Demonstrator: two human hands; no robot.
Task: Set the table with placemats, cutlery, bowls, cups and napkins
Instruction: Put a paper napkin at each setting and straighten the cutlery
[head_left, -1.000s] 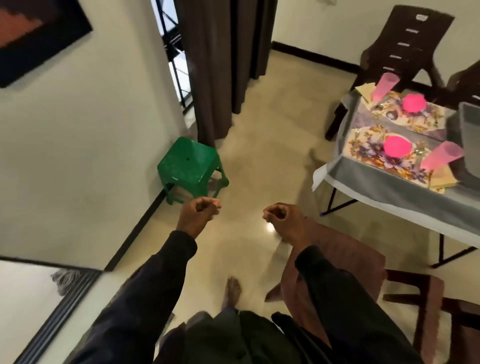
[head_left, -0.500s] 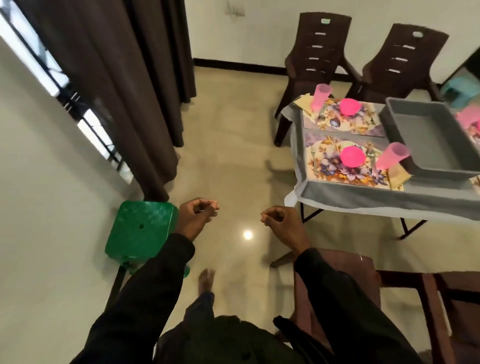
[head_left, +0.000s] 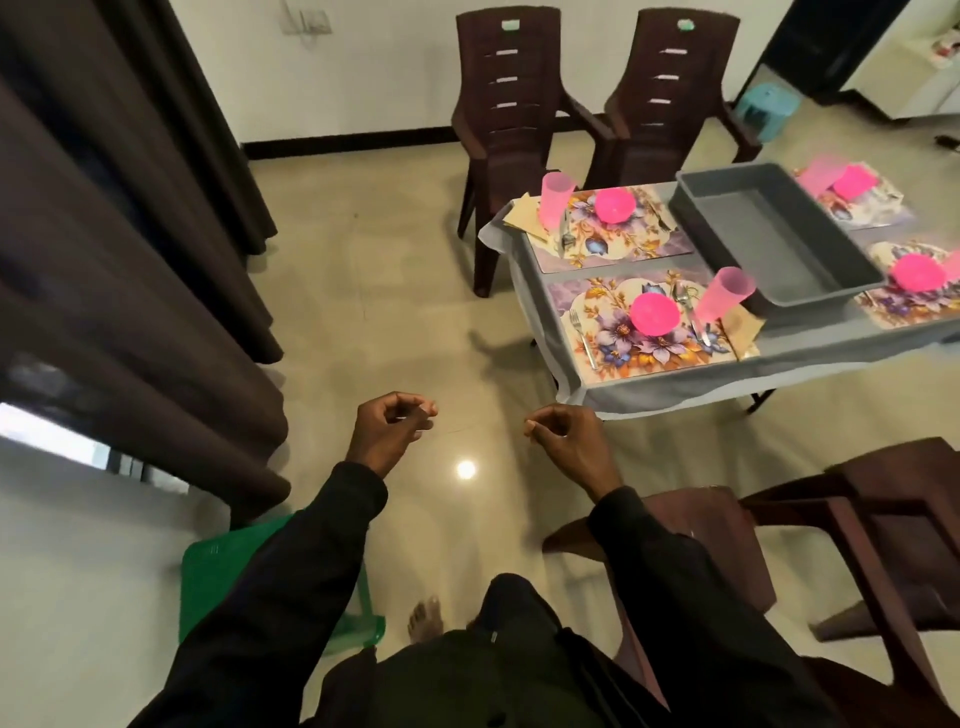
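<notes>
A tiled room with glossy beige floor, dark curtains to the left. Nearest, a green plastic stool (head_left: 208, 582) stands by the wall and a brown plastic chair (head_left: 701, 530) is drawn back from the grey-clothed folding table (head_left: 675, 384). On the table's near corner a floral placemat (head_left: 613, 332) carries a pink plastic bowl (head_left: 653, 313) at its centre, a steel fork (head_left: 581, 335) to its left, more cutlery to its right, and a translucent pink cup (head_left: 724, 293) beside a folded beige napkin (head_left: 745, 325), each within a diner's reach. Behind, an empty grey plastic tub (head_left: 769, 234) sits mid-table, likely the carrier now unloaded. Further places look equally complete, so the setting seems about finished. Both forearms are raised ahead over the floor, well short of the table; the left hand (head_left: 392, 431) and right hand (head_left: 566, 441) have fingers loosely curled toward the thumbs, holding nothing.
</notes>
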